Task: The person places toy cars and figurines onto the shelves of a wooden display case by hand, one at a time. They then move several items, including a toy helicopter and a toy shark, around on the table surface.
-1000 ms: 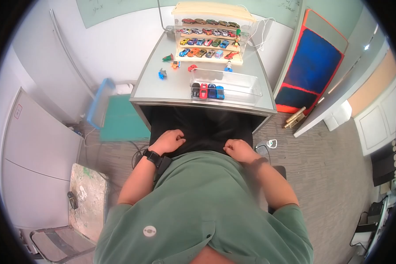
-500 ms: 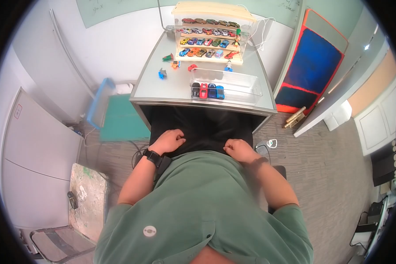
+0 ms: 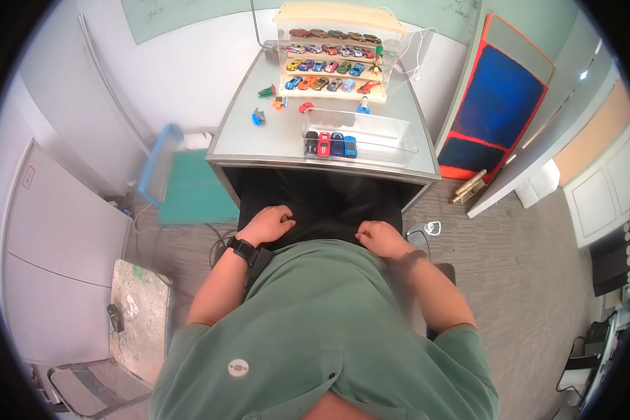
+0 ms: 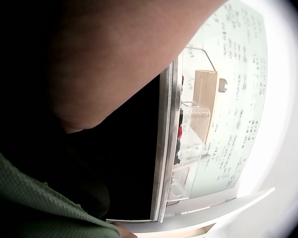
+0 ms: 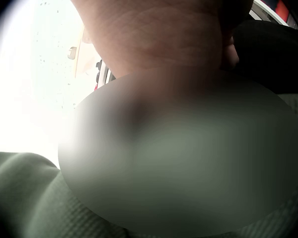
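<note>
In the head view both hands lie on the dark-trousered lap, fingers loosely curled and holding nothing. The left hand [image 3: 267,224] rests on the left thigh and the right hand [image 3: 379,239] on the right thigh, a gap between them. Beyond them on the grey table [image 3: 252,143] stands a clear bin [image 3: 395,143]. Four toy cars sit side by side at its left end: black [image 3: 311,144], red [image 3: 324,145], dark blue [image 3: 337,145] and light blue [image 3: 350,147]. Each wrist view shows its hand [image 4: 114,54] [image 5: 159,34] close up, with most fingers hidden.
At the table's back stands a wooden-topped display case [image 3: 339,15] with rows of toy cars. Before it lie a small red car [image 3: 306,108], a blue-grey toy [image 3: 258,118], an orange toy [image 3: 279,103], a green-red toy [image 3: 267,92] and a figure [image 3: 363,106].
</note>
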A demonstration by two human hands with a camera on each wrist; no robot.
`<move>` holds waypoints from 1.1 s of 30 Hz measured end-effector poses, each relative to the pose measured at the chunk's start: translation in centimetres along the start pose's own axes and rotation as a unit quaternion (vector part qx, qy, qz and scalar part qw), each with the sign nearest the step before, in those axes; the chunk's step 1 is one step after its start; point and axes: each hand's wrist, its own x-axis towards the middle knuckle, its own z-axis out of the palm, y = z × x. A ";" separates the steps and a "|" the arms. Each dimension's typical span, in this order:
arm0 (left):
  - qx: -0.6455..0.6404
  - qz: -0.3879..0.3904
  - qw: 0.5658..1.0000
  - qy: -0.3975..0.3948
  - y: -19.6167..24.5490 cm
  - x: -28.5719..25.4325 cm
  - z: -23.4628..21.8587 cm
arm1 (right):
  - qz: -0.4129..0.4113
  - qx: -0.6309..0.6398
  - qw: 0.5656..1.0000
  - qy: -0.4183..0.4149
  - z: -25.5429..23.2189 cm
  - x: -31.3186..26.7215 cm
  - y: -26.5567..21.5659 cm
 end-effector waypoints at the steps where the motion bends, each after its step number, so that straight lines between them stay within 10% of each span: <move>1: 0.001 0.001 1.000 0.001 0.0 0.0 0.0 | -0.002 0.001 1.000 0.001 0.0 0.0 0.0; 33: -0.089 -0.016 0.996 -0.001 1.6 -1.4 -1.6 | -0.011 0.097 0.995 0.031 -2.8 2.1 -2.8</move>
